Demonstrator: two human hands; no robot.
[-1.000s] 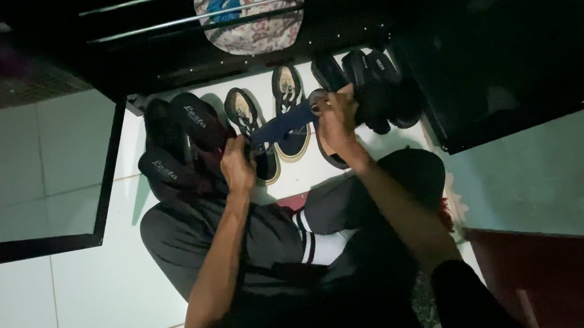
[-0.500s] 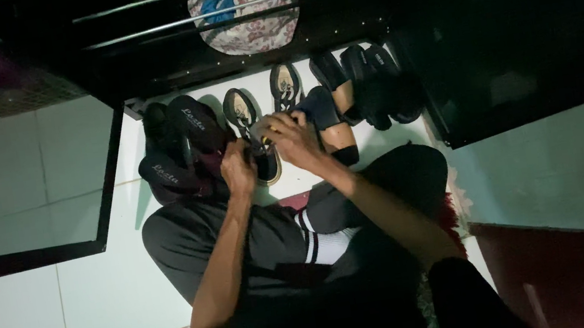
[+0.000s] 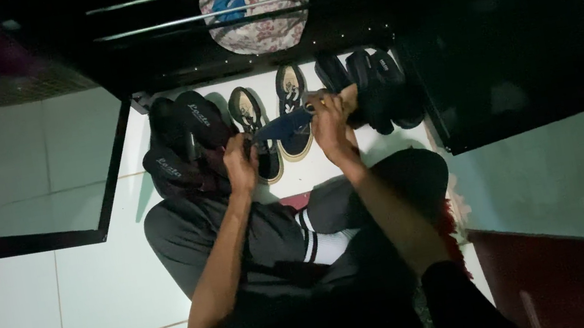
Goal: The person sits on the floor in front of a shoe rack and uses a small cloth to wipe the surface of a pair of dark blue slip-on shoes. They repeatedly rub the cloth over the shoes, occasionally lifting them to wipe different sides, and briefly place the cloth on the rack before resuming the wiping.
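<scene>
I think the dark blue slipper (image 3: 284, 124) could slip and drop onto the shoes below it, because only fingertips pinch its two ends and the light here is very dim. It could also bump the tan shoe (image 3: 294, 113) just behind it and knock it out of line.

My left hand (image 3: 240, 165) is up in front of me, fingers curled shut on the near end of the slipper. My right hand (image 3: 330, 121) is closed on the far end, wrist bent, thumb on top. The slipper sits between both hands, held up off the white floor (image 3: 33, 287). Just left of my left hand are black sandals (image 3: 180, 138). Past my right hand stand black shoes (image 3: 373, 86). Both arms reach out over my folded legs.
</scene>
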